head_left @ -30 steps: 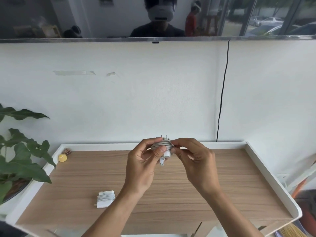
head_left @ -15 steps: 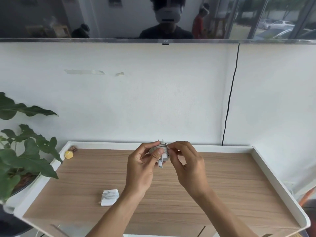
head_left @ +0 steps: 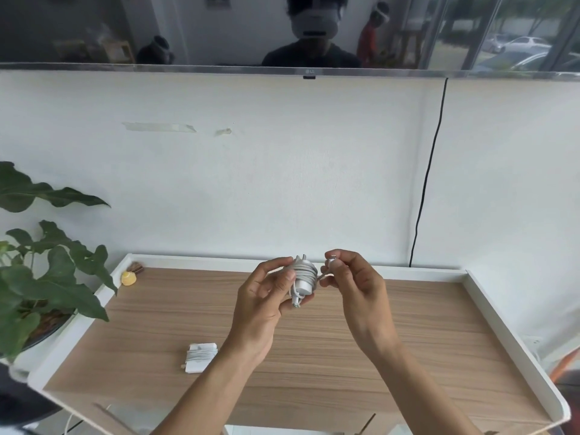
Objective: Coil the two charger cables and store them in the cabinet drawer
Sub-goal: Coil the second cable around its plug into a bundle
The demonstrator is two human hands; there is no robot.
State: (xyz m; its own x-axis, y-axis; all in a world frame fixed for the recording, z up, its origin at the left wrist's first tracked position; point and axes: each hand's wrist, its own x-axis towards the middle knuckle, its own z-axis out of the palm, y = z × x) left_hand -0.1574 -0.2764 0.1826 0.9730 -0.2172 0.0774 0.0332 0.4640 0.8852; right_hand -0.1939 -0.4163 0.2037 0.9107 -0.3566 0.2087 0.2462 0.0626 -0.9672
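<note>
White cable-wound charger block (head_left: pixel 303 275), gripped in left hand (head_left: pixel 262 304); right hand (head_left: pixel 357 287) pinched loose cable end (head_left: pixel 331 262), best tucked snugly under wraps

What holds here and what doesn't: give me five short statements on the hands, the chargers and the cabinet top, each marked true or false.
1. The left hand holds the held charger, which has cable wound round it. True.
2. The right hand rests flat on the cabinet top. False: it is raised and pinches the cable end.
3. A second charger, already coiled, lies on the cabinet top. True.
4. The second charger lies to the right of both hands. False: it lies left of the left forearm.
5. A small yellow object sits near the far left corner. True.
</note>
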